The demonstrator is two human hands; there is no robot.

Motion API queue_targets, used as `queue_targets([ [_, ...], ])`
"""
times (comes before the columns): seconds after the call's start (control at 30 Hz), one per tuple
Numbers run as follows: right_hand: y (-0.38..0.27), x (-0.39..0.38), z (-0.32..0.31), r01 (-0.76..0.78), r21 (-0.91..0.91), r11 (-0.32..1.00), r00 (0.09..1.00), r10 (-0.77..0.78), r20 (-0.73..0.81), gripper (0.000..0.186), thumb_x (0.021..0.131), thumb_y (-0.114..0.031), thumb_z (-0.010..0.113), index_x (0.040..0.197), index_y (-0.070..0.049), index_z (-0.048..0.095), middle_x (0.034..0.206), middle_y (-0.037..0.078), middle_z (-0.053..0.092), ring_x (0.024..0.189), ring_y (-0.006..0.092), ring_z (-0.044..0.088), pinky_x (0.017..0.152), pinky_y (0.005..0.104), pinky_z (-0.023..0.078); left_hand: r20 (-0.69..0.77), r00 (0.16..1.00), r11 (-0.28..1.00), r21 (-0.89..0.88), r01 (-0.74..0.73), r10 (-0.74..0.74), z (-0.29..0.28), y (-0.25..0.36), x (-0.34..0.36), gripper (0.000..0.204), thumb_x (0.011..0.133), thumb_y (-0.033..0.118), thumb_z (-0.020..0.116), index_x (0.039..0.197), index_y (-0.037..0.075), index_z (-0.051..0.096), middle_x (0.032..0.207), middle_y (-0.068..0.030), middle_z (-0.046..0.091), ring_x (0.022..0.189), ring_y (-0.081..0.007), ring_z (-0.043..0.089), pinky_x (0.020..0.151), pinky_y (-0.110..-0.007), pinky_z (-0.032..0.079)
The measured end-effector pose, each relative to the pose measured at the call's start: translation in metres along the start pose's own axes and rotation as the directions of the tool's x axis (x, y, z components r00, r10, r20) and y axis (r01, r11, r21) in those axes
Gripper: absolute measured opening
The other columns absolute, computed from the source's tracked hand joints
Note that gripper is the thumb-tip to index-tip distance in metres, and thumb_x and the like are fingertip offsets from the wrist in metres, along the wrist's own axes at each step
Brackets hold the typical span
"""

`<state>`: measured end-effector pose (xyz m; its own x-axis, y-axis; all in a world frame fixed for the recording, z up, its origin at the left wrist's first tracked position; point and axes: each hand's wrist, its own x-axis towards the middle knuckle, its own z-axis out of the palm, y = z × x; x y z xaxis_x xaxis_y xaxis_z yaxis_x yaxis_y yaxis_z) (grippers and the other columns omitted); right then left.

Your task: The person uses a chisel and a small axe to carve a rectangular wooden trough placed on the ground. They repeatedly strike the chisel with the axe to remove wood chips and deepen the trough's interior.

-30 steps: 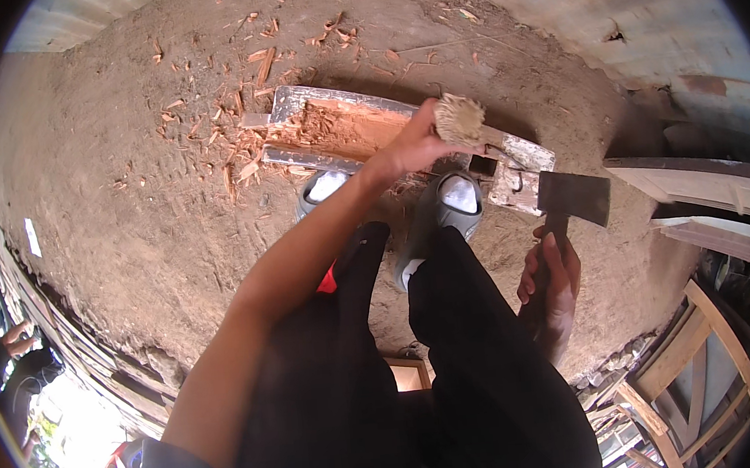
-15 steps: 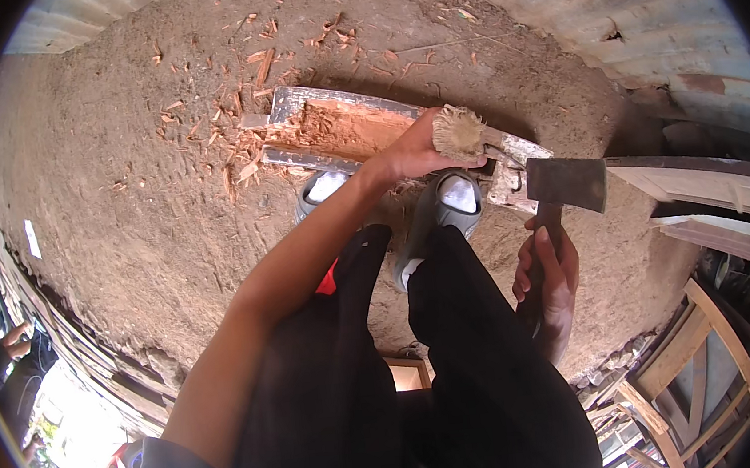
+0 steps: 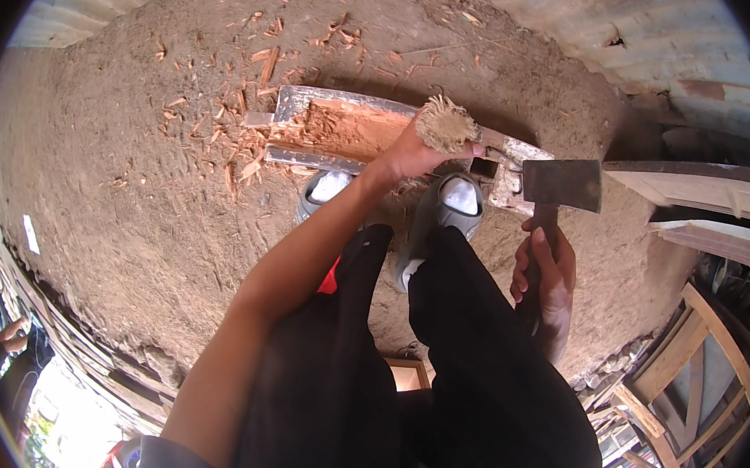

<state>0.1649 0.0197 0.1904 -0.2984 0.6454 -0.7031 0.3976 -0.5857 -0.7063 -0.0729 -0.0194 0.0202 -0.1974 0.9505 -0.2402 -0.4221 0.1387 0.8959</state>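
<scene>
Between my feet and the far wall lies a long, weathered wooden piece (image 3: pixel 357 130) with a hollow of raw reddish wood. Over its right part, my left hand (image 3: pixel 405 153) is closed round a wooden piece with a frayed, splayed end (image 3: pixel 446 124). The frayed end faces up, and its lower part is hidden. To the right, my right hand (image 3: pixel 546 274) wraps the dark handle of a hatchet (image 3: pixel 562 185). The hatchet's head is raised, apart from the frayed end, and overlaps the right tip of the long wooden piece in view.
Reddish wood chips (image 3: pixel 248 156) are scattered over the dirt floor (image 3: pixel 119 167), mostly left of the long piece. My feet in grey shoes (image 3: pixel 441 210) are close to its near edge. Corrugated metal sheeting (image 3: pixel 633 24) stands far right, with wooden frames (image 3: pixel 694 358) at the right.
The frayed end has shifted slightly left and away from me in my left hand. The hatchet has moved a little to the left.
</scene>
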Motion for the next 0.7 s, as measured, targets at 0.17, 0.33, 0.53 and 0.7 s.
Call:
queue_targets([
  [0.17,-0.008,-0.001,0.004,0.028,-0.061,0.998,1.0,-0.028,0.002,0.041,0.103,-0.033,0.065,0.124,0.0,0.053,0.07,0.003,0.05,0.047,0.011,0.049,0.04,0.0269,0.04,-0.076,0.992,0.994,-0.035,-0.106,0.103,0.013,-0.001,-0.003,0.037,0.079,0.027,0.094,0.091,0.003,0.067,0.088,-0.0023,0.069,0.087,-0.0119,0.064,0.08,-0.032,0.053],
  [0.33,-0.035,-0.016,0.012,0.192,-0.212,0.958,0.98,-0.2,-0.017,0.041,0.104,-0.033,0.064,0.125,0.002,0.053,0.068,0.003,0.051,0.046,0.0108,0.049,0.039,0.0262,0.039,-0.013,0.982,0.977,0.101,-0.188,0.191,0.008,-0.008,0.002,0.037,0.079,0.022,0.093,0.097,0.002,0.068,0.091,-0.0037,0.072,0.086,-0.0115,0.065,0.077,-0.033,0.054],
  [0.53,-0.046,-0.023,0.028,0.464,-0.222,0.857,0.883,-0.468,0.041,0.035,0.103,-0.024,0.066,0.121,0.004,0.055,0.065,0.004,0.053,0.048,0.0117,0.054,0.044,0.0265,0.04,-0.027,0.955,0.954,0.061,-0.294,0.296,0.009,-0.025,0.004,0.033,0.081,0.02,0.089,0.101,0.002,0.07,0.093,-0.0076,0.073,0.087,-0.0145,0.069,0.082,-0.033,0.056],
  [0.7,-0.053,0.0,0.036,0.371,-0.718,0.589,0.928,-0.258,0.267,0.029,0.1,-0.017,0.07,0.114,0.005,0.058,0.083,0.025,0.069,0.07,0.04,0.068,0.065,0.0425,0.052,0.066,0.907,0.892,0.164,-0.422,0.417,0.017,-0.02,-0.006,0.036,0.077,0.021,0.085,0.103,0.001,0.071,0.096,-0.0145,0.074,0.087,-0.0265,0.071,0.087,-0.038,0.057],
])
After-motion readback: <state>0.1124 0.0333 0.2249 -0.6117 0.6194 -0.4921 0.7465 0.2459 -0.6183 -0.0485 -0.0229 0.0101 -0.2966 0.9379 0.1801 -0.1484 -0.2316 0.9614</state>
